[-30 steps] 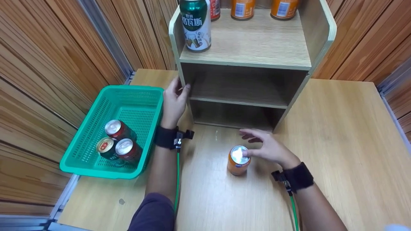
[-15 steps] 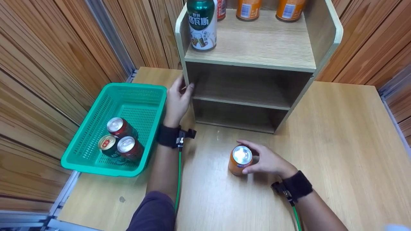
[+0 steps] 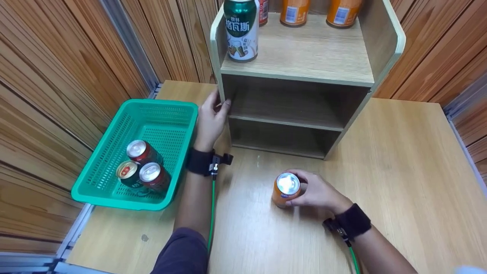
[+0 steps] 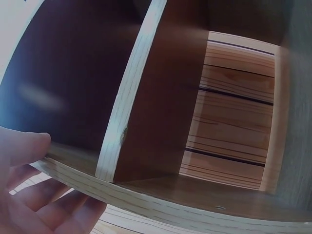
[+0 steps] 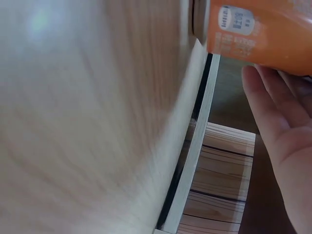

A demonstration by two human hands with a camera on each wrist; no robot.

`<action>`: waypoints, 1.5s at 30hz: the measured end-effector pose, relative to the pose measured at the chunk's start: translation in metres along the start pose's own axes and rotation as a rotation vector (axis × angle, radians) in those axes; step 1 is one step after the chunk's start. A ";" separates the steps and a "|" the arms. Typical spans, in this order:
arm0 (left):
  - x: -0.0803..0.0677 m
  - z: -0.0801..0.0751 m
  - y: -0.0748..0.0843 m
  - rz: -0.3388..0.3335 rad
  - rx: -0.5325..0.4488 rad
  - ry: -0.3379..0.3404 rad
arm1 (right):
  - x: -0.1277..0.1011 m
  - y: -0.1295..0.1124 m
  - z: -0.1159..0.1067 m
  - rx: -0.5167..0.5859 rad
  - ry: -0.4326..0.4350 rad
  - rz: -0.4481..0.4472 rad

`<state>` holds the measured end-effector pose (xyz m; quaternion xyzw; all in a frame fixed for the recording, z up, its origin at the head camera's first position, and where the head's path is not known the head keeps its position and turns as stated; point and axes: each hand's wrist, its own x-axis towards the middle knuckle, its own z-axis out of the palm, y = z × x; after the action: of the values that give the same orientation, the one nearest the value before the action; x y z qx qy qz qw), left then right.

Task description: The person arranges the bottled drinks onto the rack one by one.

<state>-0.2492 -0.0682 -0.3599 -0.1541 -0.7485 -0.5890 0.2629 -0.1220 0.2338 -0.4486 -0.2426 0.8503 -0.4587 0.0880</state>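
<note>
My right hand [image 3: 319,193] grips an orange drink can [image 3: 281,196] that stands upright on the table, thumb on its near side and fingers round the far side. In the right wrist view the can [image 5: 263,36] shows its printed label, partly cut off by the frame. My left hand [image 3: 210,121] holds the left side panel of a small wooden shelf unit [image 3: 296,78]. In the left wrist view the thumb [image 4: 29,147] lies on the inner side of that panel, with the fingers [image 4: 63,207] on the outside.
Left of the shelf sits a green plastic basket [image 3: 133,102] with dark red and dark-topped cans [image 3: 151,176] in it. On the top shelf stand a green and white can [image 3: 242,32], a red can [image 3: 263,12] and two orange cans [image 3: 295,12]. Wood-panelled walls enclose the table [image 3: 403,171].
My right hand has come down from over the can's top, and its fingers have closed round the can's side. The left hand keeps its hold on the shelf panel.
</note>
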 end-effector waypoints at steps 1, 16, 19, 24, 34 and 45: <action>0.001 0.000 -0.005 0.008 -0.001 -0.001 | 0.000 -0.001 -0.001 -0.009 0.013 0.001; 0.003 0.000 -0.008 0.010 -0.010 0.008 | 0.007 -0.085 -0.066 -0.086 0.181 -0.219; 0.002 -0.001 -0.006 0.017 -0.003 0.015 | 0.009 -0.103 -0.081 -0.080 0.220 -0.235; 0.001 0.000 -0.004 0.026 -0.003 0.017 | 0.013 -0.129 -0.098 -0.080 0.235 -0.305; 0.001 -0.001 -0.002 0.028 -0.026 0.006 | 0.024 -0.172 -0.120 -0.156 0.230 -0.490; -0.001 0.001 -0.003 0.050 -0.041 0.005 | 0.042 -0.220 -0.145 -0.090 0.175 -0.592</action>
<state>-0.2505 -0.0680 -0.3629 -0.1764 -0.7314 -0.5980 0.2762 -0.1396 0.2188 -0.1825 -0.4428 0.7666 -0.4455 -0.1336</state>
